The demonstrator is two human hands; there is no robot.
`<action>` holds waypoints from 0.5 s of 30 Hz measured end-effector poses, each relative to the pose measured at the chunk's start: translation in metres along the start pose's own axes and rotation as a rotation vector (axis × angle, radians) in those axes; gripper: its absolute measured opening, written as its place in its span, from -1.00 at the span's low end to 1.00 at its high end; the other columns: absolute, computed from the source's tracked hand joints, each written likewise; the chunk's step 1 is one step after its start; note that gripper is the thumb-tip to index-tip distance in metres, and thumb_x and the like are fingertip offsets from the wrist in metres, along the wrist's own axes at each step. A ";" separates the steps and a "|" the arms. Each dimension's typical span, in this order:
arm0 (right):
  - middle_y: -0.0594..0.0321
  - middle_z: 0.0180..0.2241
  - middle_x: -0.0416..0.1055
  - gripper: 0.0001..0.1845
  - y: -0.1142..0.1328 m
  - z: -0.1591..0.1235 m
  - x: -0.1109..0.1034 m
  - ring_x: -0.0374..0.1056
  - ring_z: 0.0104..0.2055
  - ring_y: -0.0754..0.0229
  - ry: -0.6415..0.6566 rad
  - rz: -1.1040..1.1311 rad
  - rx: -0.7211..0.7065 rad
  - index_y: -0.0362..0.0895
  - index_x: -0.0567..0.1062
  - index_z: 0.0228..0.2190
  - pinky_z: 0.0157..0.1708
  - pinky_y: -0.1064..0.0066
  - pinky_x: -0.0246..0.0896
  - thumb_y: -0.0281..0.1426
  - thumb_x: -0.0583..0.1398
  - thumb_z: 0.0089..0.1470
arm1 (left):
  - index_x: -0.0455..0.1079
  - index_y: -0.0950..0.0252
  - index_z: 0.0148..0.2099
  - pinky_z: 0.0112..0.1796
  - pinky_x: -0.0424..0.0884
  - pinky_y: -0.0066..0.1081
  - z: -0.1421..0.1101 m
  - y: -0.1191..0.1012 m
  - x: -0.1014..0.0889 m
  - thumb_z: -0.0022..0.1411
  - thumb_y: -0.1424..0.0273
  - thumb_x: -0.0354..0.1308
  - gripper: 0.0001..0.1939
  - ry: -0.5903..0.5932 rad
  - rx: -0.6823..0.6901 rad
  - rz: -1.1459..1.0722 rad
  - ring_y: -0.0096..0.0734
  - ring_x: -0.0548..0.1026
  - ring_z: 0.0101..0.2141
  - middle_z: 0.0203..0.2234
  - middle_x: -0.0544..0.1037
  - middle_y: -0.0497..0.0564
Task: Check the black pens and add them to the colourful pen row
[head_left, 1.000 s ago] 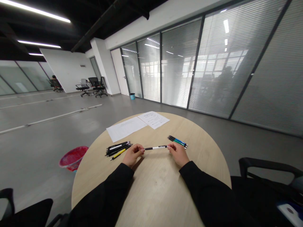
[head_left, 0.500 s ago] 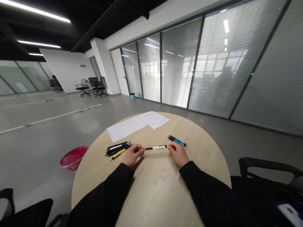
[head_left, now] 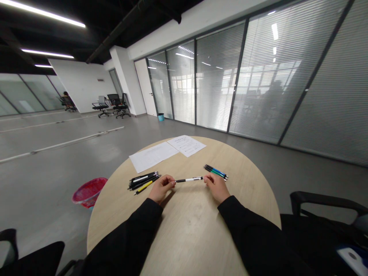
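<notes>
A black-and-white pen (head_left: pixel 189 179) is held level just above the round wooden table (head_left: pixel 186 222). My left hand (head_left: pixel 161 188) pinches its black tip end. My right hand (head_left: pixel 217 187) pinches the other end, fingers closed. To the left of my left hand lies a bundle of black, white and yellow pens (head_left: pixel 143 181). Just beyond my right hand lies a small group of blue, green and black pens (head_left: pixel 215 172). Both forearms wear black sleeves.
Two paper sheets (head_left: pixel 166 150) lie at the table's far edge. A red basket (head_left: pixel 87 191) stands on the floor to the left. A black chair arm (head_left: pixel 324 201) is at the right, another chair at lower left. Glass walls with blinds run behind.
</notes>
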State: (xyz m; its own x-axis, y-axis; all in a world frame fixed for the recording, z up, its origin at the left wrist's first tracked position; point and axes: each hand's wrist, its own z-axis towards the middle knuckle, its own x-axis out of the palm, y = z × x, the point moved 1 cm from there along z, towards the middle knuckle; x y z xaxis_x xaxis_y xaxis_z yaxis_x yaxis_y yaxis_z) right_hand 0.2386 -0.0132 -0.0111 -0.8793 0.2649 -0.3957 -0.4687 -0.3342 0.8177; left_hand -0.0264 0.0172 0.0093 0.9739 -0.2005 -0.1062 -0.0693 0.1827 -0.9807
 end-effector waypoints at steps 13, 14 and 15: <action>0.30 -0.56 0.39 -0.76 -0.001 0.001 0.000 0.27 -0.49 0.23 0.014 -0.026 -0.009 -0.14 0.46 -0.49 -0.45 0.44 0.09 -0.30 0.11 0.14 | 0.39 0.34 -0.40 -0.44 0.24 -0.50 -0.002 -0.002 0.002 -0.03 0.26 0.36 -0.72 0.027 0.003 -0.020 -0.53 0.34 -0.53 -0.57 0.42 -0.11; 0.30 -0.56 0.39 -0.76 -0.001 0.001 0.000 0.27 -0.50 0.23 0.015 -0.024 -0.009 -0.14 0.45 -0.49 -0.45 0.44 0.08 -0.30 0.11 0.14 | 0.39 0.34 -0.39 -0.44 0.25 -0.50 -0.002 -0.002 0.002 -0.03 0.26 0.35 -0.72 0.030 0.002 -0.022 -0.53 0.34 -0.53 -0.56 0.43 -0.11; 0.30 -0.56 0.39 -0.76 -0.001 0.000 0.000 0.27 -0.50 0.23 0.016 -0.022 -0.009 -0.13 0.45 -0.49 -0.45 0.44 0.08 -0.31 0.11 0.14 | 0.39 0.34 -0.39 -0.44 0.25 -0.50 -0.002 -0.002 0.002 -0.02 0.26 0.35 -0.72 0.032 0.001 -0.023 -0.53 0.35 -0.52 -0.56 0.43 -0.11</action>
State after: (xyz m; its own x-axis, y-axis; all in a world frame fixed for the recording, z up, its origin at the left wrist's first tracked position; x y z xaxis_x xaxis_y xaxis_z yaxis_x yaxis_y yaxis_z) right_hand 0.2390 -0.0125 -0.0118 -0.8699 0.2583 -0.4202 -0.4888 -0.3362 0.8051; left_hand -0.0249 0.0147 0.0111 0.9679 -0.2350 -0.0893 -0.0472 0.1790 -0.9827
